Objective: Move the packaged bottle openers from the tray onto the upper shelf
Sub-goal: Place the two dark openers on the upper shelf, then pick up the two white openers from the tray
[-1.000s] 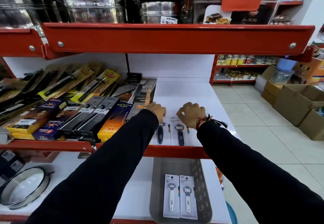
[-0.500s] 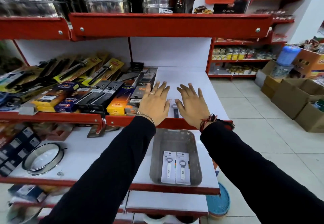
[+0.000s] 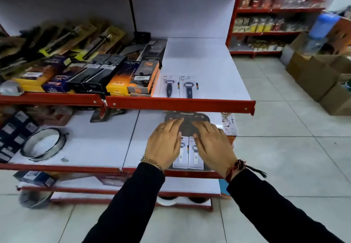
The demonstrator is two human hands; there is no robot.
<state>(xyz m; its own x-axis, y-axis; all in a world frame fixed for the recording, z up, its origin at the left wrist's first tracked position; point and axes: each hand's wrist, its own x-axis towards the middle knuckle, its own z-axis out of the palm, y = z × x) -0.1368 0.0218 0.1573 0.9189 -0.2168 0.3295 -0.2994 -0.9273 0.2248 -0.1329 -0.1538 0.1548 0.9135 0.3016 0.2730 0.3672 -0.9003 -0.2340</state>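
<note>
Bottle openers in flat white card packs are what we are shifting, and two of them (image 3: pixel 188 152) lie side by side in the grey tray (image 3: pixel 188 116) on the lower shelf (image 3: pixel 91 147), showing between our hands. Two more packs (image 3: pixel 178 86) with dark handles already lie on the upper shelf (image 3: pixel 205 71), near its front red edge, just right of the boxed kitchen tools (image 3: pixel 133 79).

Our left hand (image 3: pixel 164 145) hangs over the left side of the tray, fingers spread and loose, with nothing in its grip. Our right hand (image 3: pixel 212 147) hangs over the right side, its grip likewise spread and empty. We cannot tell whether either hand touches a pack yet; the thumbs sit close to the top corners of the cards.

We judge these packs light and thin: a stiff card back with a small opener under clear plastic, so most of the weight sits along the middle. The card face looks smooth and may slide under flat fingers, and lying flat in the tray it gives little edge to catch. We would take each by a long side edge or the top corner, thumb on the face and fingers tucked beneath, one pack per hand. The card should bend a little but not break, so a firm pinch seems safe. The tray walls may crowd our knuckles as we lift out.
</note>
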